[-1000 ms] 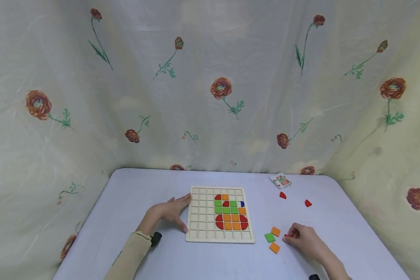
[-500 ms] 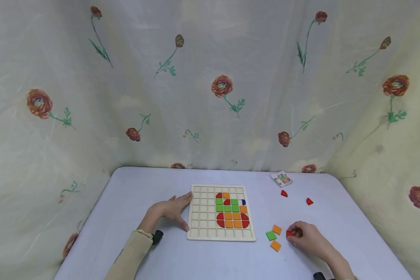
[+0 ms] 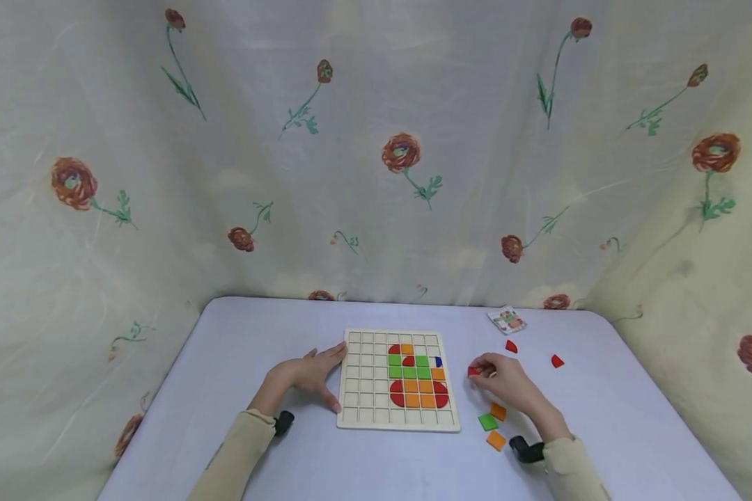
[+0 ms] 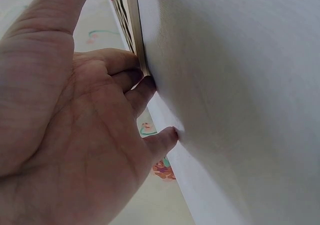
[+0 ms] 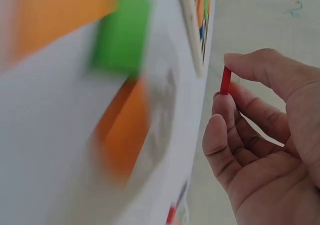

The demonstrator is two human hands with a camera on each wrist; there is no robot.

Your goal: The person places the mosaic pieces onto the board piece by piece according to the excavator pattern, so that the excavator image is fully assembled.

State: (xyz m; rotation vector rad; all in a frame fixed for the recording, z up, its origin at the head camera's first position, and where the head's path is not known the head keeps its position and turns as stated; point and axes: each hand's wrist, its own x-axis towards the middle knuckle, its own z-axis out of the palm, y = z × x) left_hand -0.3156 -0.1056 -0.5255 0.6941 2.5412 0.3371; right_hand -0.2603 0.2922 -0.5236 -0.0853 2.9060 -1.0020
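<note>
A pale gridded board (image 3: 366,417) lies on the table, its right half partly filled with red, orange, green and blue tiles. Against the board's left edge rests my left hand (image 3: 310,376), thumb and fingers spread; the left wrist view shows fingertips touching the rim (image 4: 135,30). My right hand (image 3: 507,381) is raised just right of the board and pinches a red tile (image 5: 226,81) between thumb and fingers. In the head view that red tile (image 3: 473,371) shows only partly. Below the right hand lie two orange tiles and a green tile (image 3: 488,422).
Two red quarter-round tiles lie farther back on the right, one (image 3: 511,346) left of the other (image 3: 557,361). A small patterned card (image 3: 507,320) sits near the table's back edge. A flowered curtain (image 3: 288,174) hangs behind and beside the white table (image 3: 276,327).
My right hand has lifted the red tile and carried it left and away from me, toward the board. My left hand keeps its place at the board's left edge.
</note>
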